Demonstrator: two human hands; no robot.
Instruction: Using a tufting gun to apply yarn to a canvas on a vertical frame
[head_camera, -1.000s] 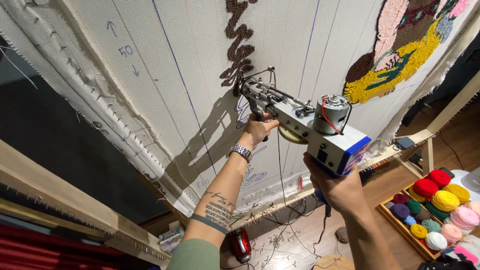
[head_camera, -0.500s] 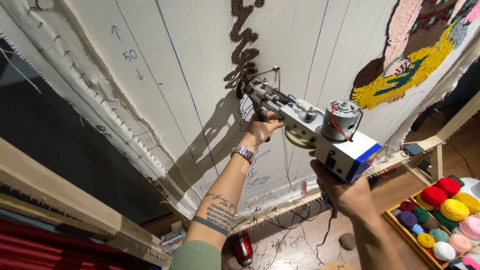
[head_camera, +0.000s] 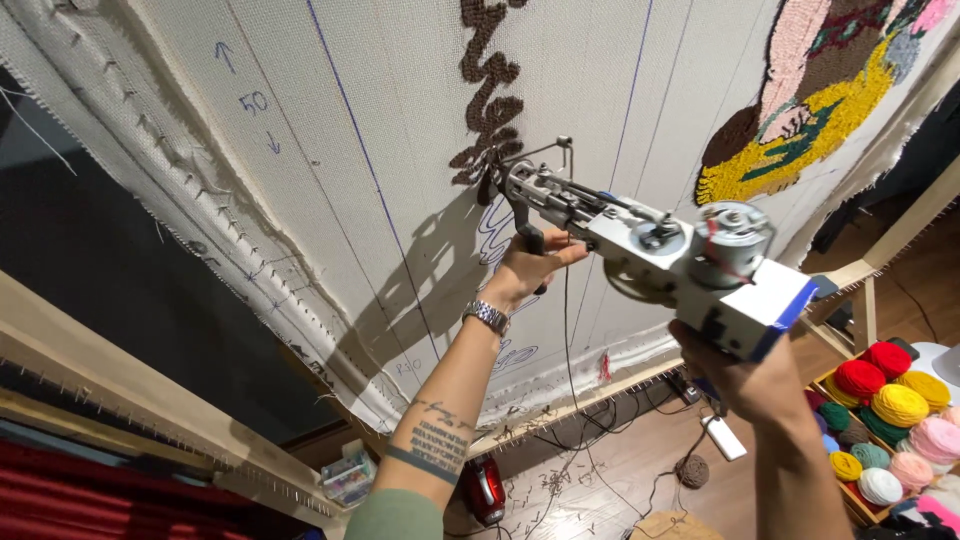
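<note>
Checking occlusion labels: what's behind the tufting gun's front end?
Behind the tufting gun is stretched white backing cloth with a brown tufted strip and blue drawn lines. The needle's contact point is hidden by the gun's nose and the left hand. The right hand covers the rear grip.

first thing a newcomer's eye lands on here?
Probably the tufting gun at centre, held up in both hands with its tip against the stretched white backing cloth: the left hand on the front grip, the right hand under the motor end. Next, the brown tufted strip running up from the tip, then the bright yarn balls in a tray at lower right.
</note>
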